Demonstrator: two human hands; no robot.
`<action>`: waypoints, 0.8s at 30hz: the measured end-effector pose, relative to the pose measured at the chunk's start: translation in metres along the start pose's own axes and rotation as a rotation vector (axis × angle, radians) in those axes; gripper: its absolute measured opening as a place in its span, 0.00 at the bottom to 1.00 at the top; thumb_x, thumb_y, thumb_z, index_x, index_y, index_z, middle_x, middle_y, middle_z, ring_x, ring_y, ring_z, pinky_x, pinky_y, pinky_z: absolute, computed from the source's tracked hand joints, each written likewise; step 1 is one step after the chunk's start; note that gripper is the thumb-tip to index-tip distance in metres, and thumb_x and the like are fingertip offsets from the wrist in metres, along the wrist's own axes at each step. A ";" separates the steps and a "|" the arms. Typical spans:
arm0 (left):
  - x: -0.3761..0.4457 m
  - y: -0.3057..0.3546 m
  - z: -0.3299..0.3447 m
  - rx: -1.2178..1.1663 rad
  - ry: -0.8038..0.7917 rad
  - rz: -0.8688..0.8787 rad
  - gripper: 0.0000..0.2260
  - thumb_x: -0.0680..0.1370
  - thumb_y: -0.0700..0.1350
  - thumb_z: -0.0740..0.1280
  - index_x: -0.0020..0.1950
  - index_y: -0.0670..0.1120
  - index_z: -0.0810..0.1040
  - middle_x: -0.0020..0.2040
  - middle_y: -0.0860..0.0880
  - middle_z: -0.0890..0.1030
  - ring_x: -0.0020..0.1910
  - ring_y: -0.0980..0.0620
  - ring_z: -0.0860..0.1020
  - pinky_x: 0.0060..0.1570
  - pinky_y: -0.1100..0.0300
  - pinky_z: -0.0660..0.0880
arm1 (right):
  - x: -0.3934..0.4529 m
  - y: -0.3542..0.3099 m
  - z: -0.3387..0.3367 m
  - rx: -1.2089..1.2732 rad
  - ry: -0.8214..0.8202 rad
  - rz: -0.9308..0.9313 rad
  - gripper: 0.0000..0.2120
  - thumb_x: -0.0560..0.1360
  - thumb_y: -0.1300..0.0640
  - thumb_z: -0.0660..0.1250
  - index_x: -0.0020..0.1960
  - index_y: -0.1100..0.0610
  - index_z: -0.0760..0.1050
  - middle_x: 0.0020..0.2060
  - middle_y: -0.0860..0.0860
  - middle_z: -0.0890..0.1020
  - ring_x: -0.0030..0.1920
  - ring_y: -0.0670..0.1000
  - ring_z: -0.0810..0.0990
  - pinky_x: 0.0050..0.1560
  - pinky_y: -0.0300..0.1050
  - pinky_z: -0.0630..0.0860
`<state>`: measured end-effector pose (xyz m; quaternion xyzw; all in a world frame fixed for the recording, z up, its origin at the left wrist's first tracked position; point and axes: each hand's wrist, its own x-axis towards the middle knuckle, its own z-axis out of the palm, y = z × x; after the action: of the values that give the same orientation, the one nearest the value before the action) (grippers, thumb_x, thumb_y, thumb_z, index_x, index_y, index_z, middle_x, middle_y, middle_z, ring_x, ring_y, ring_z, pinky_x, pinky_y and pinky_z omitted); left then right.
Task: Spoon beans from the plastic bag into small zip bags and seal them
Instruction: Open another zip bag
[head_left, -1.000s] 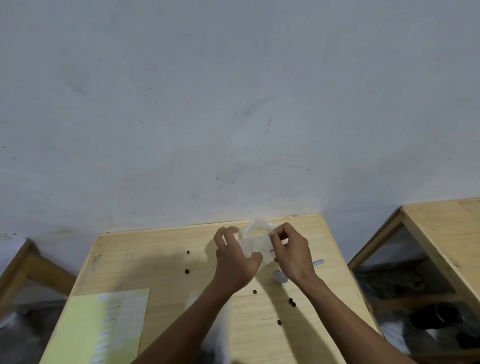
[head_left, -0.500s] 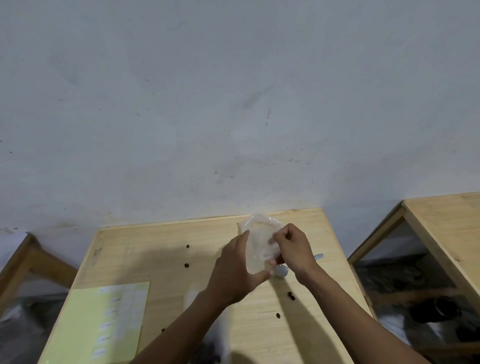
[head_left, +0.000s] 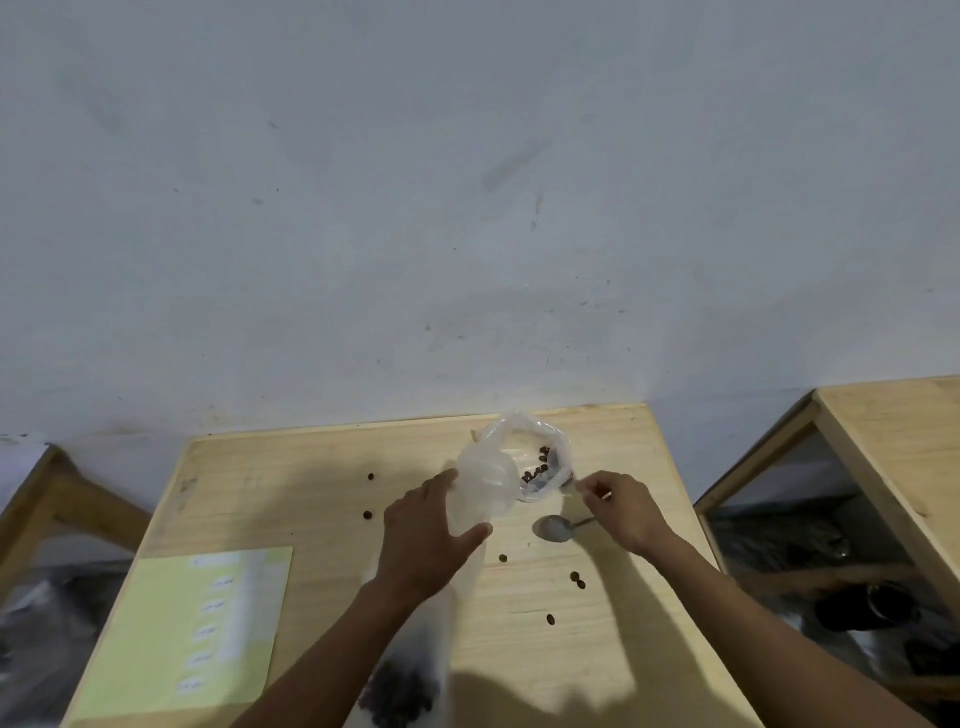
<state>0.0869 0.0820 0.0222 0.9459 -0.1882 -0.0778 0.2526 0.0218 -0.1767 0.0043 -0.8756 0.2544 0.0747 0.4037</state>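
Note:
A small clear zip bag (head_left: 493, 475) is held over the far part of the wooden table (head_left: 291, 483), its mouth open, with several dark beans (head_left: 540, 467) showing inside. My left hand (head_left: 421, 540) grips the bag's left side, thumb near its lower edge. With curled fingers, my right hand (head_left: 623, 512) pinches at the bag's right rim. A metal spoon (head_left: 553, 529) lies on the table, its handle running under my right hand. The larger plastic bag of beans (head_left: 405, 686) lies beneath my left forearm, partly hidden.
Several loose beans (head_left: 503, 558) are scattered on the tabletop. A pale green sheet (head_left: 171, 639) with small white pieces lies at the front left corner. A second wooden table (head_left: 904, 447) stands to the right, dark clutter under it. A grey wall rises right behind.
The bag's mouth has been pulled open and beans now show inside. My right hand moved right to the bag's rim, above the spoon. My left hand stayed on the bag's left side.

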 end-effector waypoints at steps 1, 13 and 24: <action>0.002 -0.002 -0.001 0.004 -0.008 -0.012 0.33 0.71 0.63 0.68 0.72 0.52 0.64 0.66 0.56 0.73 0.65 0.53 0.72 0.68 0.52 0.62 | 0.004 0.012 0.005 -0.163 -0.021 -0.005 0.12 0.77 0.60 0.62 0.57 0.53 0.81 0.53 0.53 0.81 0.55 0.55 0.79 0.51 0.44 0.73; 0.022 -0.009 0.003 0.103 -0.236 0.184 0.33 0.69 0.64 0.68 0.71 0.54 0.65 0.73 0.57 0.62 0.73 0.54 0.58 0.72 0.53 0.57 | 0.018 0.033 0.010 -0.705 -0.085 -0.191 0.07 0.78 0.52 0.58 0.51 0.47 0.75 0.51 0.46 0.75 0.55 0.51 0.71 0.50 0.46 0.61; 0.066 -0.008 0.001 0.216 -0.415 0.392 0.34 0.69 0.64 0.69 0.71 0.54 0.66 0.79 0.59 0.51 0.76 0.52 0.54 0.74 0.48 0.57 | 0.033 0.005 -0.017 -0.252 -0.002 -0.132 0.18 0.73 0.69 0.57 0.58 0.53 0.74 0.52 0.51 0.74 0.49 0.55 0.76 0.48 0.49 0.74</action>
<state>0.1500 0.0618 0.0142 0.8768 -0.4219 -0.1988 0.1169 0.0464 -0.2048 0.0016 -0.9342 0.1842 0.0804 0.2948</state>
